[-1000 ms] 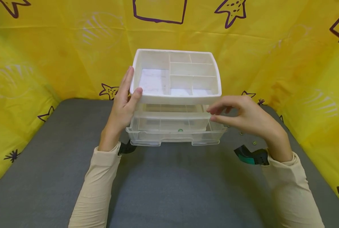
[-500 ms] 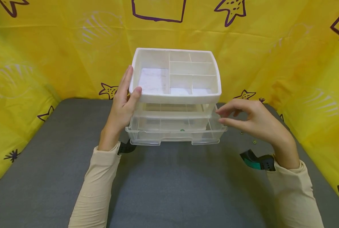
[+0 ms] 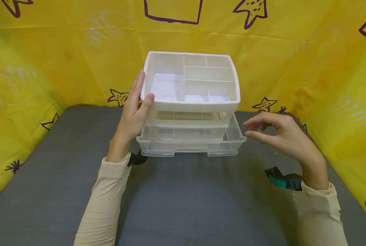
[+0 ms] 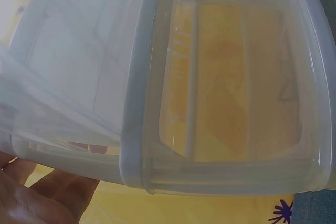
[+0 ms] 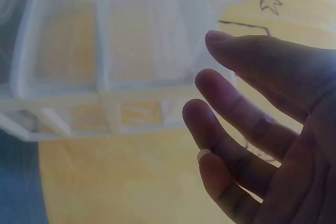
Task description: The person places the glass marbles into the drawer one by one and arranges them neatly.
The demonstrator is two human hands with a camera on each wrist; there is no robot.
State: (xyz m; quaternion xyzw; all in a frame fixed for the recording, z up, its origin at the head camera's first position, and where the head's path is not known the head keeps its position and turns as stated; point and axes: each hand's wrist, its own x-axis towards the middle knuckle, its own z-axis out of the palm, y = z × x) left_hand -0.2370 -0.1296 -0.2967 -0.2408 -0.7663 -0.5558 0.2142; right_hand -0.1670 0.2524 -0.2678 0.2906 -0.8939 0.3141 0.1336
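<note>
A white desktop organizer with a divided top tray stands in the middle of the table. Its lower clear drawer is pulled out toward me. My left hand grips the organizer's left side, thumb on the front rim and fingers along the side wall. In the left wrist view, part of that hand shows below the organizer's side. Off the drawer's right edge hovers my right hand, fingers bent loosely and thumb apart from them. The right wrist view shows nothing between the fingers of this hand.
Several small greenish round pieces, one of them a ring-like piece, lie on the grey tabletop near my right hand. Behind and at both sides hangs a yellow cloth with dark drawings.
My right hand has moved right, from over the open drawer to outside its edge. A small green piece seen behind the drawer front earlier is out of sight. My left hand stays put.
</note>
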